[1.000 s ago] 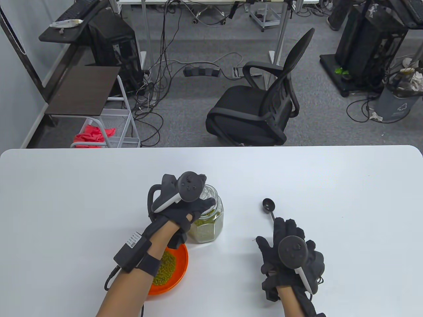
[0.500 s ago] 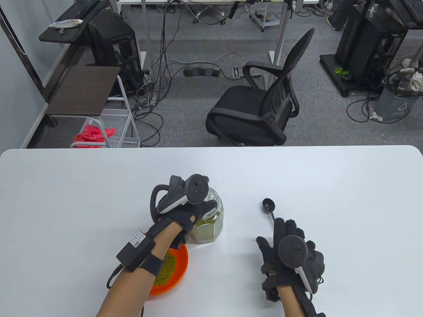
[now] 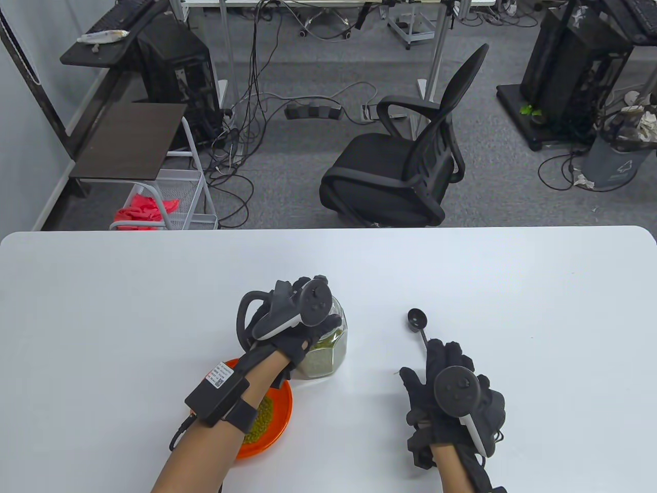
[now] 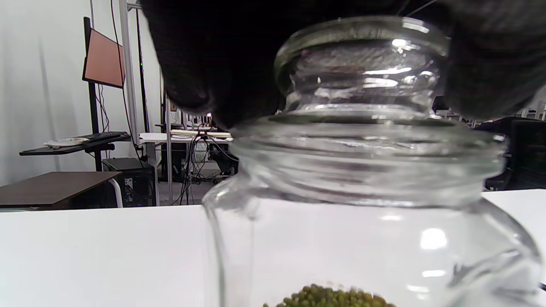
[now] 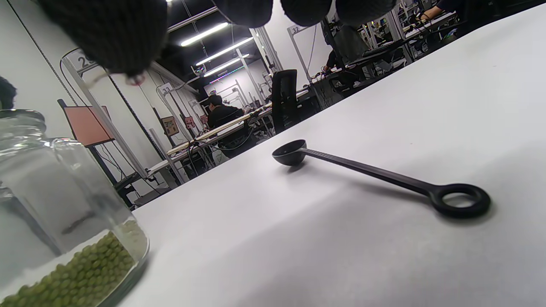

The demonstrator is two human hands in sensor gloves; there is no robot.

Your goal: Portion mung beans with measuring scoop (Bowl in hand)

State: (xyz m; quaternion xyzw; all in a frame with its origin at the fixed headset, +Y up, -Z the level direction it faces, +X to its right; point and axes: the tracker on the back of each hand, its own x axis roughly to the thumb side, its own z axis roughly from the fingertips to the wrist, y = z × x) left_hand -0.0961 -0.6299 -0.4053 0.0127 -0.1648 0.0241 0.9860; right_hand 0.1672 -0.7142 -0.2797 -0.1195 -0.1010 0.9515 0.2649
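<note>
Black office chair (image 3: 405,169), grey carpet (image 3: 287,169)

Left hand (image 3: 292,334) curled, gripping; right hand (image 3: 451,395) flat, fingers spread.

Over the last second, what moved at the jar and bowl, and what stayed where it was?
The left hand, gripping the lid of the glass jar, has turned on it, its tracker swinging rightward. The right hand, the black measuring scoop, the jar and the orange bowl of mung beans stayed in place.
</note>
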